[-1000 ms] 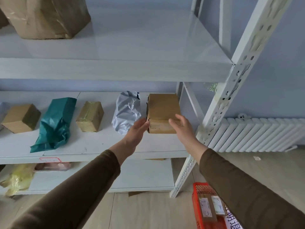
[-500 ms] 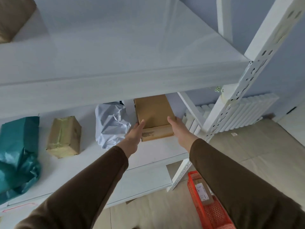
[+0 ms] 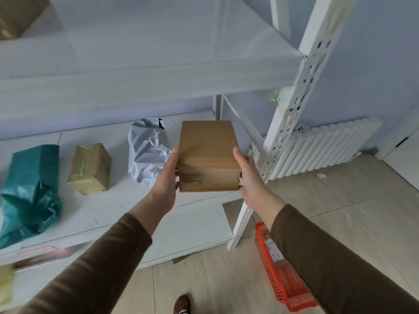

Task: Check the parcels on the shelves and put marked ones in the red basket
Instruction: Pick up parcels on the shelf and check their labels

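Now off the shelf (image 3: 108,214), one cardboard box (image 3: 207,155), fingers of two hands (image 3: 166,180) (image 3: 250,177) clamping its sides.

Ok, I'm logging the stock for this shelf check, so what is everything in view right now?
box: one, brown, held between both hands in front of the middle shelf
white bag: one, crumpled, middle shelf, left of the box
taped box: one, tan, middle shelf
green bag: one, teal, middle shelf, far left
top parcel: one, brown, top shelf, cut off by the frame
yellow bag: one, blurred, lowest shelf, left edge
shelves: white rack, three levels seen
basket: one, red, floor, labelled parcels inside
radiator: one, white, right wall
shoe: one, brown, floor
left hand: on the box's left side
right hand: on the box's right side
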